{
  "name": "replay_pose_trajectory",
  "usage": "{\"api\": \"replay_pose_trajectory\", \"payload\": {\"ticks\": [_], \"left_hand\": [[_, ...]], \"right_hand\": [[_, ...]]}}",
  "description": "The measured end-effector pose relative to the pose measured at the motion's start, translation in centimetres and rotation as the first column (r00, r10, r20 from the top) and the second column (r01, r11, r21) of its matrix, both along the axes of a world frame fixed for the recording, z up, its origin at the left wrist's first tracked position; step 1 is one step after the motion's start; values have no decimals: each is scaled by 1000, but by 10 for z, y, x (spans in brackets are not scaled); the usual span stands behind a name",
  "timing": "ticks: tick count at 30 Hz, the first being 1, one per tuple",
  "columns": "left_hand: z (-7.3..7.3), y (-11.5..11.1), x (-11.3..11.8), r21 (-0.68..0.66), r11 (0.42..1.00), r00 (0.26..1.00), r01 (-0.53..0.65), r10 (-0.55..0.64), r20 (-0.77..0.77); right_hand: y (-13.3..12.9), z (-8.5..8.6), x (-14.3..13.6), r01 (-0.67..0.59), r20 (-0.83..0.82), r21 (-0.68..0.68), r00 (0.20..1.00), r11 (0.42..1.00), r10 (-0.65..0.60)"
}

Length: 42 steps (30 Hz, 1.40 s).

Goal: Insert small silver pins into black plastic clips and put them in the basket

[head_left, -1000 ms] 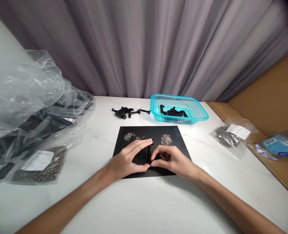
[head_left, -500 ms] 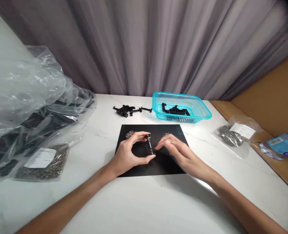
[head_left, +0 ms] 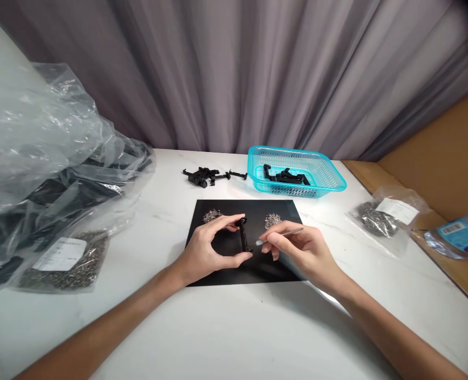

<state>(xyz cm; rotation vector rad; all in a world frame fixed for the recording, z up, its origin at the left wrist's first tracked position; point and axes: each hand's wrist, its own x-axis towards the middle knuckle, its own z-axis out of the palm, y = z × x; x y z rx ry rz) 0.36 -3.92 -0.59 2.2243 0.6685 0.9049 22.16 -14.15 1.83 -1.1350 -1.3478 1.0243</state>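
Note:
My left hand [head_left: 208, 248] grips a slim black plastic bracket [head_left: 243, 236] by its two ends, between the thumb below and the fingers above. A little to the right, my right hand [head_left: 297, 250] is closed on a thin pen-like tool [head_left: 260, 242] with a pale tip; its exact kind is unclear. The tip points left at the bracket and looks apart from it. Beneath both hands lies a black mat [head_left: 226, 274]. Two heaps of tiny shiny metal pieces rest on it, a left heap [head_left: 211, 215] and a right heap [head_left: 272, 220].
Several black plastic parts [head_left: 202, 177] lie behind the mat, beside a turquoise basket [head_left: 332, 184] holding more. At left are a large clear bag [head_left: 59, 137] and a labelled bag of metal pieces [head_left: 79, 264]. Another small bag [head_left: 376, 219] and a blue-labelled package [head_left: 459, 237] sit at right.
My right hand has turned, and the pen-like tool now shows in its fingers. The right heap is more exposed. My left hand still holds the bracket, tilted slightly differently.

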Motion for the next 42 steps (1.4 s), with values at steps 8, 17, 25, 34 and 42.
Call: {"api": "replay_pose_trajectory", "payload": {"ticks": [8, 17, 25, 34, 42], "left_hand": [[0, 2, 1, 96, 995, 1000, 4, -5, 6], [3, 0, 0, 181, 983, 999, 13, -19, 32], [2, -2, 0, 142, 990, 1000, 4, -6, 16], [7, 5, -2, -177, 984, 999, -31, 37, 26], [8, 3, 0, -130, 983, 991, -132, 133, -5]], "right_hand": [[4, -9, -1, -107, -23, -62, 994, 992, 106], [3, -8, 1, -220, -87, -109, 974, 969, 211], [-1, -8, -4, -235, -71, -115, 971, 965, 228], [13, 8, 48, 168, 421, 349, 851, 922, -314], [3, -4, 50, -187, 891, 137, 452, 973, -39]]}}
